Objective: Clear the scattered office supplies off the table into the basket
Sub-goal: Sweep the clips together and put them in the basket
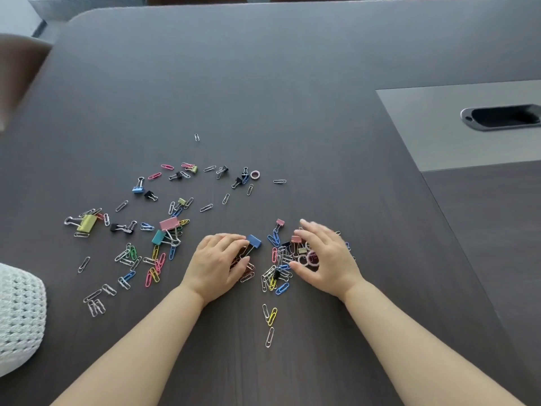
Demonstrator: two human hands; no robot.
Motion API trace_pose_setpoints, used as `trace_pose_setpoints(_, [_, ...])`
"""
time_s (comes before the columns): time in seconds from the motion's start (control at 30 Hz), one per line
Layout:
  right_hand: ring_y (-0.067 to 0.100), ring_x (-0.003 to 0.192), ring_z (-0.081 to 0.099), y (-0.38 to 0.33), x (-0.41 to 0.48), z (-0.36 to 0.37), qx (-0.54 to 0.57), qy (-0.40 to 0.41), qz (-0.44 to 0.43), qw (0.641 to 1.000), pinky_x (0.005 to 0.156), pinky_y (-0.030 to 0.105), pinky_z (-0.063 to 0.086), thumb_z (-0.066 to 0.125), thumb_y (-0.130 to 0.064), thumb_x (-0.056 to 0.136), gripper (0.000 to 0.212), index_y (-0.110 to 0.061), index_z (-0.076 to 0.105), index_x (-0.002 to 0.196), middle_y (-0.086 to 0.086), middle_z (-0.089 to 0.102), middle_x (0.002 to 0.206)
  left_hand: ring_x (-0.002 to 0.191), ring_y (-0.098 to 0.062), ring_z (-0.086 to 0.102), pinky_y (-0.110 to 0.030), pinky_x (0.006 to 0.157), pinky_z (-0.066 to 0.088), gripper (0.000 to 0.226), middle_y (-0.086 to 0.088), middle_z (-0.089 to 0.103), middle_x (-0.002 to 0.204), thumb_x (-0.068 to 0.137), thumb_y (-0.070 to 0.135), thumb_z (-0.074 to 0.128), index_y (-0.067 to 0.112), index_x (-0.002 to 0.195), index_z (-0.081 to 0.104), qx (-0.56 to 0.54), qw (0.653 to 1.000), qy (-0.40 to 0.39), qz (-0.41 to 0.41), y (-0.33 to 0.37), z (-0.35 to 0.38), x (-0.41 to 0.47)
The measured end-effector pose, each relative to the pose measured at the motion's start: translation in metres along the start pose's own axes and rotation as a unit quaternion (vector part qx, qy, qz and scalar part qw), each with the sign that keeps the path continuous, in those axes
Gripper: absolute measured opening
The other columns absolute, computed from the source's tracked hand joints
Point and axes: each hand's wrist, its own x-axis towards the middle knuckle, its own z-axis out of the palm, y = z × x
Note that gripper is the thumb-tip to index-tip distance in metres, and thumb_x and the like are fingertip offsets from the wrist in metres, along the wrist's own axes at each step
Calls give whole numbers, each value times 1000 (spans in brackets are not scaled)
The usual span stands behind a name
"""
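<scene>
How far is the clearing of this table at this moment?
Done: nothing visible; inside of the basket is hidden. In hand: the left hand grips a few clips beside the blue binder clip, the right hand spreads over a pile of clips. Left: nearly everything, such as the yellow binder clip and the pink ring.

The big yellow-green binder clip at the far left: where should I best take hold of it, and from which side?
Probably pinch the yellow-green binder clip across its broad body, coming from above. Its wire handles stick out to the left but are thin and may swing. Paper clips lie close by its far edge, so close the fingers carefully.
</scene>
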Motion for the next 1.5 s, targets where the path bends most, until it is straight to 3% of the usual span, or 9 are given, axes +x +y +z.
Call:
trace_pose_setpoints(0.1, [33,140,14,-1,-17,2,-80,5,84,993,112,53,7,41,-79,61,94,-28,33,139,1,23,152,130,-26,31,-52,106,20,68,-2,44,138,78,63,39,20,131,47,47,998,-37,-26,0,-1,-16])
trace_pose_setpoints(0.27, [29,141,-17,-7,-21,10,-172,-113,105,973,112,53,-7,23,-93,48,118,-34,-12,144,-1,-13,155,138,-28,11,-67,96,22,90,0,19,152,73,84,18,26,142,22,121,985,-125,-10,5,12,-25])
trace_pose_setpoints(0.4, [23,143,-9,-12,-4,14,-131,-100,56,985,114,45,-5,28,-88,54,110,-34,0,145,-1,-4,156,138,-24,6,-62,102,15,84,4,14,153,76,76,26,28,145,17,108,988,-103,-29,6,19,2])
trace_pose_setpoints(0.47, [25,141,12,-12,4,19,-114,-54,42,991,114,45,12,34,-83,61,98,-32,21,144,2,18,154,133,-22,20,-60,102,28,73,3,34,148,79,68,32,28,141,32,92,992,-83,-7,5,21,13])
trace_pose_setpoints(0.67, [20,99,45,-7,4,30,-113,87,-10,990,80,37,50,46,-67,71,58,-25,62,107,2,59,108,94,-20,56,-34,73,46,28,2,67,101,84,41,55,22,101,66,12,989,110,94,2,32,12])
trace_pose_setpoints(0.93, [22,69,56,-7,0,35,-145,149,-30,978,45,26,45,49,-51,79,33,-22,64,83,-1,56,74,64,-16,59,-27,50,52,23,6,53,90,83,36,58,20,90,73,-15,988,143,53,9,29,3])
trace_pose_setpoints(1.17, [22,62,55,-11,0,39,-179,172,-12,969,42,25,41,45,-44,80,32,-16,56,69,-1,55,66,61,-16,55,-25,52,49,37,1,63,78,86,44,51,16,100,71,48,988,138,51,9,27,2])
trace_pose_setpoints(1.33, [22,59,53,-15,-2,38,-183,190,3,965,39,24,39,42,-42,80,31,-13,49,69,3,54,66,83,-23,53,-32,71,51,33,-4,63,91,79,43,53,17,93,68,42,992,113,34,10,28,0])
trace_pose_setpoints(1.5, [21,56,52,-16,-4,40,-214,197,1,957,38,24,36,42,-38,81,32,-14,51,63,0,51,57,69,-20,58,-31,52,54,32,-5,62,89,81,43,54,17,93,69,5,994,95,59,8,27,-4])
